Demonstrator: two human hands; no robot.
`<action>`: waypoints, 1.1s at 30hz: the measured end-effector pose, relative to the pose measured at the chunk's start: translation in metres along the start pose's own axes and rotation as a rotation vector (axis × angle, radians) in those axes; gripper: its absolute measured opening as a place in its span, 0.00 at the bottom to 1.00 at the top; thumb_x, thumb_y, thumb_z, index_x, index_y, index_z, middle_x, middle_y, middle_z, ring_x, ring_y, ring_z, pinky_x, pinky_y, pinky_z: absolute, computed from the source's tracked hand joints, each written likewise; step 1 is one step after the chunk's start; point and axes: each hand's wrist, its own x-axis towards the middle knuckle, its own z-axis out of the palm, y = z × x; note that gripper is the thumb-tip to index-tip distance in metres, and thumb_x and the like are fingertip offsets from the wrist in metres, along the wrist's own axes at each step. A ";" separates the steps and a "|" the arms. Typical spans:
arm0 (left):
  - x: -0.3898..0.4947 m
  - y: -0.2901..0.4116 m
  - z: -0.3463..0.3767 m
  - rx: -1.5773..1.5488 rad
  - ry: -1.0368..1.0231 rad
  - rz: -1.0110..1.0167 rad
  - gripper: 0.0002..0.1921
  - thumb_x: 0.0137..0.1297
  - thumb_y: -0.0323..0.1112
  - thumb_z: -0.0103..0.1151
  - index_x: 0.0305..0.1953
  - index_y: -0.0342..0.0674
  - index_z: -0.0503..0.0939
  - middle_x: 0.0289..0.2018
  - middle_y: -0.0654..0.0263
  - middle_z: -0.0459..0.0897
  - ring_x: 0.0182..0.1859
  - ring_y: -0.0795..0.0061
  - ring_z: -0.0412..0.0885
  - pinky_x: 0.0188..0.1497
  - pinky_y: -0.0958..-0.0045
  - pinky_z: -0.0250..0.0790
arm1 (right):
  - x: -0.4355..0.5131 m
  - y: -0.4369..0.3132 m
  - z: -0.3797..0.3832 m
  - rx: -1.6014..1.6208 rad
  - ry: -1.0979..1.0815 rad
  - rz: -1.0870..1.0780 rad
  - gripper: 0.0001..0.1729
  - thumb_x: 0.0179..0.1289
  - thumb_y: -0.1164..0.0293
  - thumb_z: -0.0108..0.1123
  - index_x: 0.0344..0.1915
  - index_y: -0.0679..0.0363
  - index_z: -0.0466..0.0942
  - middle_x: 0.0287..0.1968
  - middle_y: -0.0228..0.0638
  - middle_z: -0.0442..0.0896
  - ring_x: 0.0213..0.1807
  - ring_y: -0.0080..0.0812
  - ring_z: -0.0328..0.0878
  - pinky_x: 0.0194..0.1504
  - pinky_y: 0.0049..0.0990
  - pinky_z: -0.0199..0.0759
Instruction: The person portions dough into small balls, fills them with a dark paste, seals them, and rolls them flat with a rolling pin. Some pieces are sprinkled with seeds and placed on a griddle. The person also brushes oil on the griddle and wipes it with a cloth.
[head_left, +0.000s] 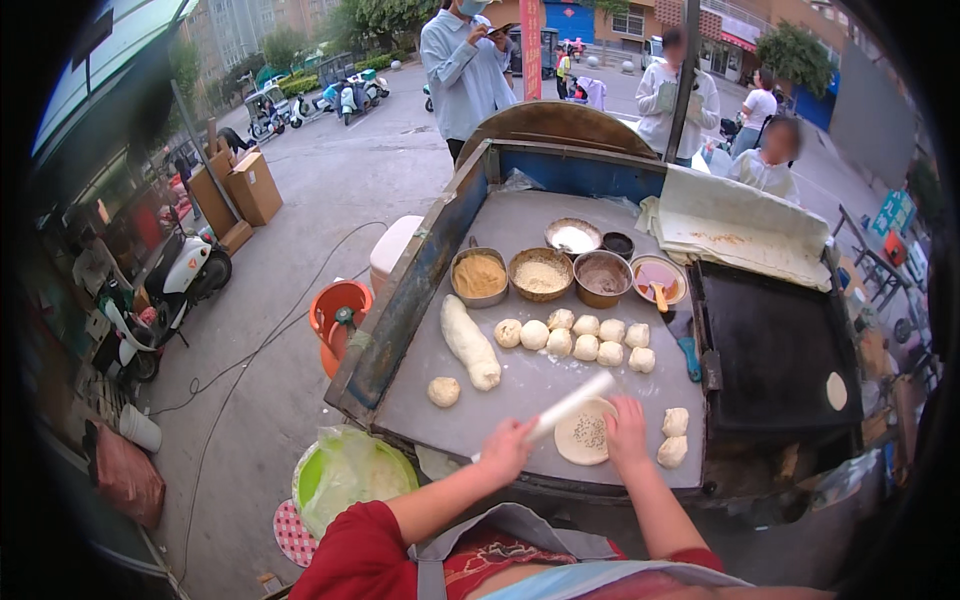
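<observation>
My left hand is closed around one end of a white rolling pin. The pin slants away to the right, over the upper left edge of a flat dough round that bears dark seeds. At that round's right edge, my right hand holds the rim with its fingers. Two dough pieces lie to the right of this hand. Beyond the pin, several dough balls form two rows on the grey worktop. A thick dough log and a single dough ball lie to the left.
Behind the dough stand a bowl of tan paste, other bowls and a dish with a brush. A teal-handled scraper lies beside the black griddle, which carries one dough piece. People stand beyond the cart.
</observation>
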 end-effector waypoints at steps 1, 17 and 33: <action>0.009 -0.007 0.001 0.045 0.034 0.016 0.27 0.54 0.24 0.55 0.58 0.50 0.74 0.46 0.54 0.75 0.47 0.55 0.74 0.48 0.61 0.70 | 0.007 0.012 0.018 -0.052 0.013 0.032 0.19 0.52 0.74 0.62 0.45 0.67 0.75 0.41 0.47 0.76 0.46 0.51 0.71 0.52 0.42 0.65; 0.092 0.005 0.043 -0.346 -0.170 0.135 0.27 0.57 0.32 0.49 0.61 0.36 0.68 0.68 0.50 0.57 0.73 0.53 0.46 0.74 0.62 0.38 | 0.024 0.061 -0.047 1.119 -0.490 0.767 0.05 0.66 0.68 0.56 0.34 0.54 0.78 0.27 0.20 0.74 0.28 0.15 0.66 0.29 0.18 0.60; 0.018 -0.002 0.033 0.433 0.295 0.143 0.28 0.60 0.40 0.51 0.60 0.32 0.69 0.55 0.46 0.72 0.57 0.46 0.67 0.62 0.51 0.55 | 0.086 0.453 -0.336 -0.807 -0.046 0.635 0.21 0.63 0.75 0.51 0.56 0.63 0.70 0.55 0.48 0.77 0.59 0.44 0.72 0.57 0.39 0.68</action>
